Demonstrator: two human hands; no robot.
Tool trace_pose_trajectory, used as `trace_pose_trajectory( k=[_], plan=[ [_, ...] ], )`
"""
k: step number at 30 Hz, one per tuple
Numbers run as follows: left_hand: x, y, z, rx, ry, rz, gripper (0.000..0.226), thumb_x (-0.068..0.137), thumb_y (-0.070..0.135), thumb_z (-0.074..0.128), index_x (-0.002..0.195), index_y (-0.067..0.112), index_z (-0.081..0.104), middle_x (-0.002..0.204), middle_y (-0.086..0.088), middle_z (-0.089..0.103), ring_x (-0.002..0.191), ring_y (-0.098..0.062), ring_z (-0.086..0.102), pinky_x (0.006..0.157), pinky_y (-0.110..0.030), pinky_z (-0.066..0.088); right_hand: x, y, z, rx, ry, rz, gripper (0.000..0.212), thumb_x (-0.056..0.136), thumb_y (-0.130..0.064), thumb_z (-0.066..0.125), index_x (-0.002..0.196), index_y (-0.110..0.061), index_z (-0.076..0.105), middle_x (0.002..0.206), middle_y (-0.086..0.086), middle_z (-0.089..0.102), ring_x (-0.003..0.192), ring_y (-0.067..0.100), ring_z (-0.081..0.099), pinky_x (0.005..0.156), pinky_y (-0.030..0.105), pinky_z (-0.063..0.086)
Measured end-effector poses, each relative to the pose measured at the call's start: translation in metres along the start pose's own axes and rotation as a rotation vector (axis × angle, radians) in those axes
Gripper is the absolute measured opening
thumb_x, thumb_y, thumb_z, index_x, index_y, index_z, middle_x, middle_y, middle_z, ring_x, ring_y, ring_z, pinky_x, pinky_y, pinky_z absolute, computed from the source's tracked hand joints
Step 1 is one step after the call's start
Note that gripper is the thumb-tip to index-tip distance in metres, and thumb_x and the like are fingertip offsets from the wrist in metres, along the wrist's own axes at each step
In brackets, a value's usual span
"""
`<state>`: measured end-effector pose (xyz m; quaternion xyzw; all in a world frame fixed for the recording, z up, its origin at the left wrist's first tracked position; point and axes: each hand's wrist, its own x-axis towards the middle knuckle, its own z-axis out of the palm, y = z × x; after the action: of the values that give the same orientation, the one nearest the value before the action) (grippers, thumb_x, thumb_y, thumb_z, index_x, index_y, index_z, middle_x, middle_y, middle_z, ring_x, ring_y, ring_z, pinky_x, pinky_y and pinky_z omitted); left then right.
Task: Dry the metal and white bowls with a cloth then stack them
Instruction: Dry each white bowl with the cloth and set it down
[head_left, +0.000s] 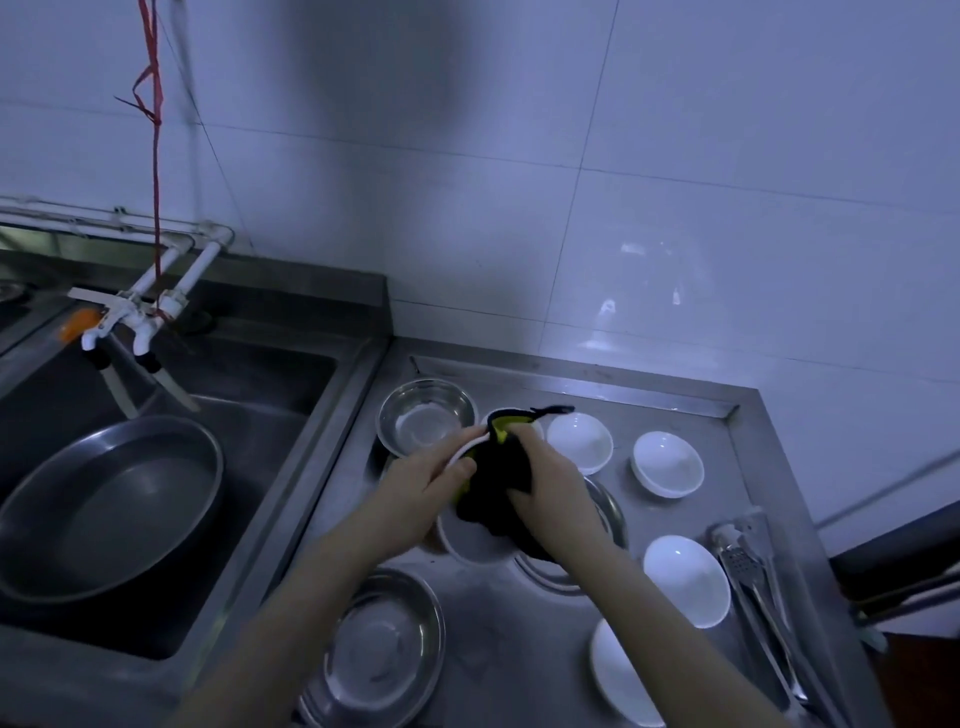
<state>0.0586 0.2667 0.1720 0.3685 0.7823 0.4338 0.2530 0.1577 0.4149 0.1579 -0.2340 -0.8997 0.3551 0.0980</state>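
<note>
My left hand (431, 480) grips the rim of a white bowl (466, 447), held tilted above the steel counter (498, 644). My right hand (550, 486) holds a dark cloth with a yellow-green side (496, 486) and presses it into that bowl. A metal bowl (426, 422) stands at the back left of the counter. Another metal bowl (387, 649) sits near the front. White bowls rest upright at the back (579, 441), back right (667, 463), right (685, 579) and front (621, 675). More bowls lie partly hidden under my hands.
A deep sink (171, 499) on the left holds a large round metal pan (111, 506) below two white taps (117, 322). Metal tongs and utensils (753, 577) lie along the counter's right edge. A tiled wall stands behind.
</note>
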Motion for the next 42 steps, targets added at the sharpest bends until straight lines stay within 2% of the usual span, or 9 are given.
trace_pose_trajectory(
  k=[6, 10, 15, 20, 26, 29, 36, 39, 42],
  plan=[
    [-0.013, 0.011, 0.03, -0.22, 0.318, -0.046, 0.066, 0.099, 0.023, 0.057, 0.151, 0.046, 0.024, 0.115, 0.029, 0.055, 0.091, 0.016, 0.059, 0.082, -0.015, 0.05, -0.005, -0.009, 0.007, 0.349, 0.272, 0.269, 0.045, 0.08, -0.009, 0.06, 0.12, -0.026, 0.048, 0.102, 0.001, 0.066, 0.095, 0.024, 0.06, 0.085, 0.037, 0.048],
    [-0.019, 0.01, 0.066, -0.337, 0.466, 0.005, 0.064, 0.09, 0.022, 0.047, 0.144, 0.053, 0.033, 0.117, 0.017, 0.059, 0.099, -0.002, 0.061, 0.083, -0.025, 0.053, -0.018, -0.013, 0.022, 0.74, 0.282, 0.51, 0.033, 0.082, -0.006, 0.06, 0.109, -0.023, 0.049, 0.101, -0.002, 0.064, 0.096, 0.019, 0.061, 0.092, 0.042, 0.05],
    [-0.015, 0.002, 0.044, -0.157, 0.325, 0.063, 0.065, 0.085, 0.02, 0.041, 0.144, 0.045, 0.038, 0.126, 0.013, 0.059, 0.106, -0.003, 0.059, 0.09, -0.019, 0.048, -0.017, -0.005, 0.004, 0.407, 0.218, 0.31, 0.039, 0.08, -0.01, 0.063, 0.113, -0.022, 0.046, 0.097, 0.001, 0.064, 0.094, 0.026, 0.061, 0.077, 0.031, 0.044],
    [-0.003, 0.0, 0.012, 0.039, 0.05, 0.02, 0.052, 0.09, 0.016, 0.044, 0.133, 0.045, 0.052, 0.09, 0.022, 0.067, 0.083, 0.001, 0.06, 0.072, -0.015, 0.043, -0.005, -0.005, -0.014, -0.306, 0.016, -0.062, 0.04, 0.085, -0.024, 0.057, 0.121, -0.03, 0.042, 0.105, 0.003, 0.064, 0.091, 0.031, 0.062, 0.073, 0.039, 0.051],
    [-0.008, 0.013, 0.041, -0.07, 0.571, 0.102, 0.039, 0.096, 0.032, 0.041, 0.129, 0.033, 0.061, 0.112, 0.022, 0.065, 0.103, 0.01, 0.058, 0.081, -0.006, 0.042, -0.024, -0.019, 0.008, 0.399, 0.252, 0.315, 0.042, 0.082, -0.013, 0.059, 0.12, -0.025, 0.048, 0.101, 0.001, 0.066, 0.093, 0.023, 0.062, 0.082, 0.035, 0.049],
    [-0.01, 0.016, 0.049, -0.13, 0.561, 0.041, 0.039, 0.094, 0.034, 0.041, 0.129, 0.034, 0.06, 0.108, 0.022, 0.064, 0.1, 0.01, 0.057, 0.078, -0.005, 0.043, -0.033, -0.018, 0.021, 0.772, 0.182, 0.52, 0.045, 0.073, -0.013, 0.06, 0.116, -0.025, 0.052, 0.104, 0.0, 0.066, 0.099, 0.021, 0.063, 0.092, 0.042, 0.051],
    [-0.005, 0.009, 0.005, -0.064, 0.078, -0.129, 0.034, 0.092, 0.025, 0.053, 0.115, 0.045, 0.068, 0.101, 0.02, 0.07, 0.1, -0.003, 0.062, 0.09, -0.022, 0.049, -0.018, -0.016, -0.019, -0.086, -0.022, -0.042, 0.063, 0.08, -0.018, 0.059, 0.133, -0.041, 0.034, 0.11, 0.003, 0.065, 0.097, 0.03, 0.063, 0.08, 0.041, 0.051],
    [-0.014, 0.012, 0.014, -0.278, 0.291, -0.181, 0.043, 0.086, 0.046, 0.058, 0.128, 0.053, 0.055, 0.11, 0.012, 0.069, 0.105, -0.008, 0.064, 0.095, -0.037, 0.053, -0.016, -0.023, -0.019, -0.024, 0.045, -0.023, 0.077, 0.085, -0.014, 0.055, 0.144, -0.047, 0.019, 0.113, 0.003, 0.063, 0.097, 0.031, 0.062, 0.083, 0.043, 0.05],
    [-0.034, 0.024, 0.047, -0.395, 0.601, -0.151, 0.045, 0.097, 0.026, 0.058, 0.132, 0.05, 0.044, 0.098, 0.005, 0.067, 0.084, 0.0, 0.065, 0.068, -0.017, 0.051, -0.021, -0.022, -0.009, 0.3, 0.167, 0.146, 0.06, 0.082, -0.01, 0.055, 0.13, -0.041, 0.041, 0.105, -0.001, 0.064, 0.097, 0.025, 0.061, 0.082, 0.036, 0.048]
  ],
)
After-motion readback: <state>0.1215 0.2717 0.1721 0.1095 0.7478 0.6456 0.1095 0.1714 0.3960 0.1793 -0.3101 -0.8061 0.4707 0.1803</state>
